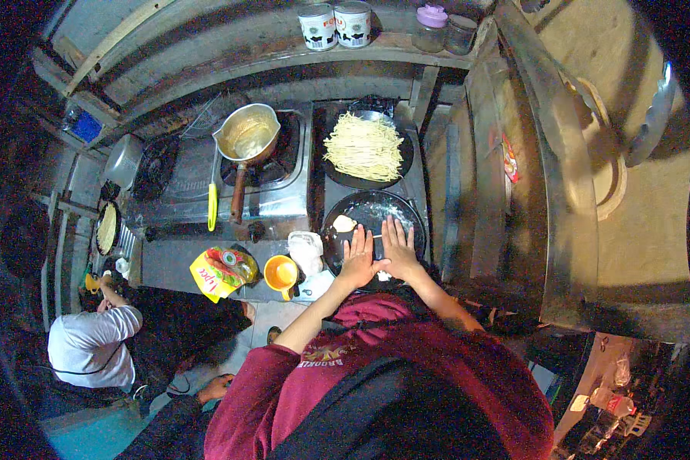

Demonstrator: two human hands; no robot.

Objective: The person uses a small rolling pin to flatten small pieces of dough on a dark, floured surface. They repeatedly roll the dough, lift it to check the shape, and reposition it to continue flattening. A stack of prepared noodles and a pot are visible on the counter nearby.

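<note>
Both hands lie over a round black tray [399, 205] dusted with white flour. My left hand [358, 259] is flat with its fingers stretched out. Beside it my right hand [399, 249] is also flat, fingers slightly apart, and the thumbs meet. A thin pale strand [377, 236], likely dough, shows between the fingers; what lies under the palms is hidden. A small lump of dough [344, 223] rests on the tray, left of my fingertips. Beyond the tray, a heap of pale uncooked noodle strands [363, 148] sits on another dark round tray.
A saucepan [249, 138] stands on the gas stove [284, 201], near a yellow-green handle [212, 207]. Left of the tray are a white plastic bag [305, 253], an orange mug [280, 274] and a yellow pouch [221, 274]. A person in grey [96, 349] works at far left.
</note>
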